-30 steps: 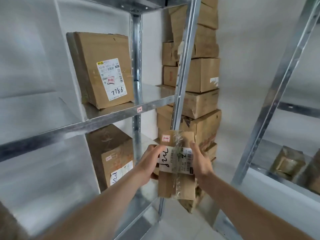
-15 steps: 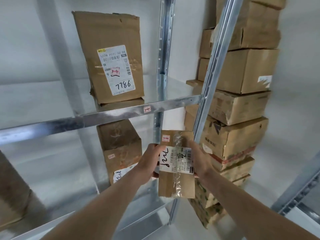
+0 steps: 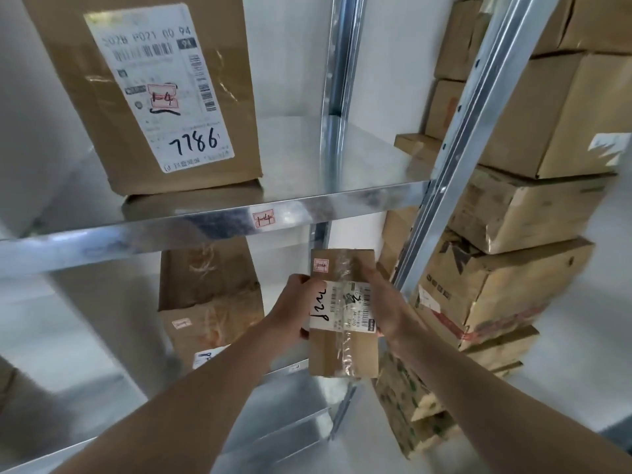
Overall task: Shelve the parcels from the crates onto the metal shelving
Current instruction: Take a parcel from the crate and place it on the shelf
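Below the shelf edge (image 3: 219, 220), both hands (image 3: 342, 309) clasp an upright parcel (image 3: 342, 350)

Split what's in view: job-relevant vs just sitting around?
In play:
- small taped parcel, held by left hand and right hand
- shelf edge with the red sticker, bare shelf space behind it

Just there:
- big box marked 7786, already shelved
- box on the lower shelf
- stacked cartons beyond the upright
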The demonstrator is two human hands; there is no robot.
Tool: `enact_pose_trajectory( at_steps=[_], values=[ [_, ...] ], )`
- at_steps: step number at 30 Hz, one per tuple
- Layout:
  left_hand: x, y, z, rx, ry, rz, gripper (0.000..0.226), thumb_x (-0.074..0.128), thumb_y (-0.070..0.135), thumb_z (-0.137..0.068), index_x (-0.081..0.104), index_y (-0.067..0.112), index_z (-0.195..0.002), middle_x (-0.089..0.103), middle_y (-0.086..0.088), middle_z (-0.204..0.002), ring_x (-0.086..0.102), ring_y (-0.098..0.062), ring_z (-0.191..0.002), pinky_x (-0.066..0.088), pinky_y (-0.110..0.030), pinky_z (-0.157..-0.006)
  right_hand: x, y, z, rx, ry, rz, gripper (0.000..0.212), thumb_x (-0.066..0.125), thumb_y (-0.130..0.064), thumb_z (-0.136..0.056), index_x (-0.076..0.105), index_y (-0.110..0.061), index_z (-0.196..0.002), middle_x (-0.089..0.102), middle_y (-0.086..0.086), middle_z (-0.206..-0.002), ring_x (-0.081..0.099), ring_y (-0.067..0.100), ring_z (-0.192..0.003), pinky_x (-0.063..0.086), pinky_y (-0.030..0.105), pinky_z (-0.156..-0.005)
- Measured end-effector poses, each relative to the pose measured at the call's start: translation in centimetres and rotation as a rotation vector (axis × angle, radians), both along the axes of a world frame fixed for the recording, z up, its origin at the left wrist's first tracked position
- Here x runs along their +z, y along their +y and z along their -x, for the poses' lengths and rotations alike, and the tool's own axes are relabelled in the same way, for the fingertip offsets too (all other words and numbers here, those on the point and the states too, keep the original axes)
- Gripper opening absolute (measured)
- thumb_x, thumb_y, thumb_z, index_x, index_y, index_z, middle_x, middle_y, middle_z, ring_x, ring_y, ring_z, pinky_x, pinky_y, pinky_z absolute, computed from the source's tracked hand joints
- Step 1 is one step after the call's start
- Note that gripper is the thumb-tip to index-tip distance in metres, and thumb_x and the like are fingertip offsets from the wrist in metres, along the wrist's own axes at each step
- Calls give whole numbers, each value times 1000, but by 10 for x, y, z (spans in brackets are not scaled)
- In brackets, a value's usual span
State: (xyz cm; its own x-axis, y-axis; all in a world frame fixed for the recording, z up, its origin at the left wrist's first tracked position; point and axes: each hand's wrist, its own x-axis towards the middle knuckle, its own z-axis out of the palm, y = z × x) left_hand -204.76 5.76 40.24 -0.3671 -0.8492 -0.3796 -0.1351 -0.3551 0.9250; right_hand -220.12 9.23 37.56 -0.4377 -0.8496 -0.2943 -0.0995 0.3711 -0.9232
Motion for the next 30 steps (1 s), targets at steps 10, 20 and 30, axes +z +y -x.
enact_pose_trajectory(
  at_steps=[10,20,30],
  values=[
    [-9,-24,15,200,-117,23,31,52,19,-95,41,14,-124,65,-14,-96,63,-29,-88,49,-63,-93,-9,-48,13,213,-38,55,61,44,-61,-98,69,-7,-111,75,12,-94,73,31,-90,58,39,-79],
    [-24,-13,34,330,-148,28,41,54,0,-89,42,12,-127,66,-12,-101,64,-21,-86,60,-48,-77,-18,-47,35,461,-128,58,60,52,-61,-90,60,-7,-114,76,12,-92,76,19,-73,54,21,-55],
    [-45,-3,28,225,-175,51,88,45,-23,-72,37,25,-146,57,3,-136,60,-35,-117,58,-54,-88,-25,-34,44,491,-145,-100,46,70,-18,-85,45,-20,-124,69,10,-107,62,22,-95,45,32,-67]
  ],
)
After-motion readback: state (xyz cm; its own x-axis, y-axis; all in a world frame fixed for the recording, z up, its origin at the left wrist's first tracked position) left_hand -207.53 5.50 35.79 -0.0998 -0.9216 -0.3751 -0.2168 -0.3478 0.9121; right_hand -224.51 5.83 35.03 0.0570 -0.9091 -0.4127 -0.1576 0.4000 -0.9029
